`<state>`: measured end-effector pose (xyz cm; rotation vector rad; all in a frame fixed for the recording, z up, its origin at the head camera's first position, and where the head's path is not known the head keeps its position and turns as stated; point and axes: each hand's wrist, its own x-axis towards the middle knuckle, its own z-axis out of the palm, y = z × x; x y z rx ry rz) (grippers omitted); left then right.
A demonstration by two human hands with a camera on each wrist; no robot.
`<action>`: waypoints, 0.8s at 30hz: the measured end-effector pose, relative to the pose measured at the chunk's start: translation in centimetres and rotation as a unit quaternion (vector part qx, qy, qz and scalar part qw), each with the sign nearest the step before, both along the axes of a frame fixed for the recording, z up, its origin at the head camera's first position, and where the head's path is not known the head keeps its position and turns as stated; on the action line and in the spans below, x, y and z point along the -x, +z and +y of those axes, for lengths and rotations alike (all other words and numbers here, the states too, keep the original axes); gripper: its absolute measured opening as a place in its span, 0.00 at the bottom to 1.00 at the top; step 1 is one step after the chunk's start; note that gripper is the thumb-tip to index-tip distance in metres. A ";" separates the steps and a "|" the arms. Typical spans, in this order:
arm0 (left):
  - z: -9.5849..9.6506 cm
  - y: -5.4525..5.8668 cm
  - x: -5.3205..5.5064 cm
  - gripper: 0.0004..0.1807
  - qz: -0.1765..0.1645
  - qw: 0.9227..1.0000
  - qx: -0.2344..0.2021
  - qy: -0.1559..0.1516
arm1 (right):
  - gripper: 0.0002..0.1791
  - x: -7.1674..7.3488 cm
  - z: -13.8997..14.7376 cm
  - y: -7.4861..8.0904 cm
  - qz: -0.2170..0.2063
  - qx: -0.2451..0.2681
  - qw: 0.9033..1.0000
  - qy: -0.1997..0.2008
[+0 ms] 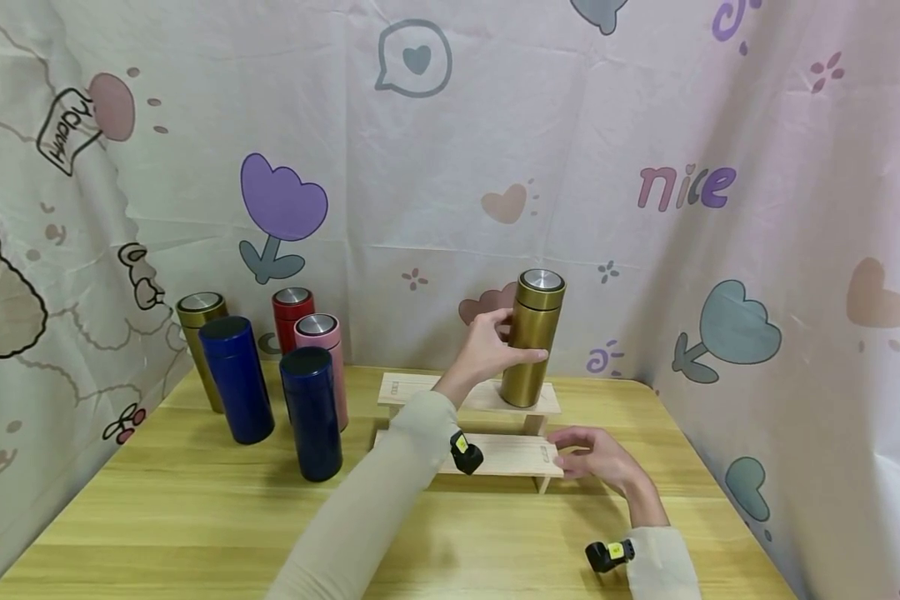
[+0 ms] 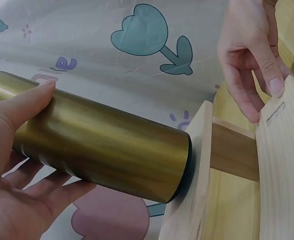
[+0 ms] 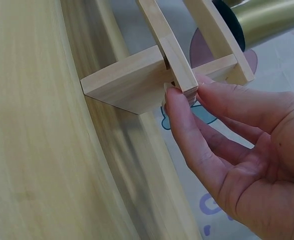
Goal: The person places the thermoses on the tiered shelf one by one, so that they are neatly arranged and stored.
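My left hand (image 1: 486,353) grips a gold thermos flask (image 1: 534,337) around its body, thumb on one side and fingers on the other. The flask stands upright at the right end of the upper shelf (image 1: 420,385) of a small two-tier wooden stand; in the left wrist view its dark base (image 2: 186,167) meets the board. With thumb and fingers, my right hand (image 1: 600,457) pinches the right end of the lower shelf (image 1: 506,454). The right wrist view shows those fingertips (image 3: 178,102) at the board's corner, above a wooden leg (image 3: 129,80).
To the left on the wooden table (image 1: 157,517) stand several more flasks: another gold one (image 1: 204,346), a red one (image 1: 291,307), a pink one (image 1: 336,367) and two blue ones, one farther left (image 1: 236,383), one nearer (image 1: 312,417). A printed curtain (image 1: 435,167) hangs behind.
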<state>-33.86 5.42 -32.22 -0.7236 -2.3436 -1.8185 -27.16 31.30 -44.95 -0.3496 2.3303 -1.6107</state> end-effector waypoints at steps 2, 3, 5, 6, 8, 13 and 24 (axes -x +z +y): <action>0.2 -0.1 0.0 0.42 0.000 1.000 0.000 0.004 | 0.29 0.0 0.0 0.0 -0.002 0.000 1.000 -0.002; 0.2 -0.2 0.0 0.42 0.000 1.000 -0.001 0.005 | 0.29 0.0 -0.1 0.0 -0.002 0.000 1.000 -0.003; 0.4 -0.2 0.0 0.43 0.000 1.000 -0.001 0.008 | 0.29 -0.1 -0.1 -0.1 -0.002 -0.001 1.000 -0.004; 0.5 -0.3 0.1 0.43 0.000 1.000 -0.002 0.009 | 0.29 -0.1 -0.1 -0.1 -0.002 -0.001 1.000 -0.005; 0.6 -0.3 0.1 0.43 0.002 1.000 -0.003 0.011 | 0.29 -0.1 -0.1 0.0 -0.002 -0.002 1.000 -0.006; 1.0 -0.5 0.2 0.43 0.004 1.000 -0.002 0.014 | 0.29 -0.1 -0.1 -0.1 -0.001 -0.003 1.000 -0.003; 1.2 -0.4 0.1 0.43 0.002 1.000 0.017 0.021 | 0.29 -0.1 -0.1 -0.1 0.002 -0.001 1.000 0.002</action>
